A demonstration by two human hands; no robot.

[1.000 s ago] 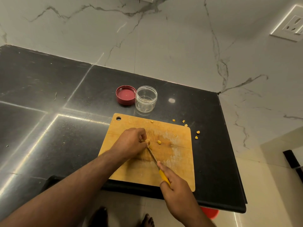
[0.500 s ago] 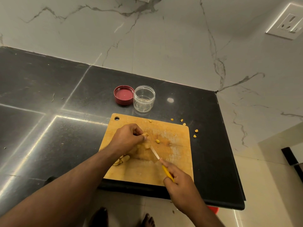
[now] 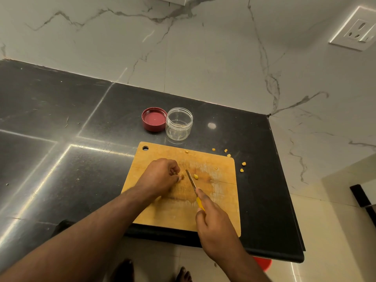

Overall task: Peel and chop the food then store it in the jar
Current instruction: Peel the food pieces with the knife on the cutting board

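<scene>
A wooden cutting board (image 3: 219,202) lies on the black counter (image 3: 61,139). My left hand (image 3: 160,176) pinches a small yellowish food piece (image 3: 182,176) against the board with curled fingers. My right hand (image 3: 213,226) grips a yellow-handled knife (image 3: 192,183), whose blade rests on the board just right of that piece. One cut yellow bit (image 3: 195,176) lies right of the blade. A clear open jar (image 3: 179,123) stands behind the board, with its red lid (image 3: 154,119) upside down to its left.
Several small yellow bits (image 3: 243,166) are scattered on the counter past the board's far right corner. The counter's right edge (image 3: 284,180) drops to a tiled floor. A marble wall with a socket (image 3: 358,31) stands behind. My feet (image 3: 183,274) show below the counter.
The knife blade has come down beside the food piece after being lifted. My left hand lowered the piece back onto the board. The pale pieces under my left wrist are hidden now.
</scene>
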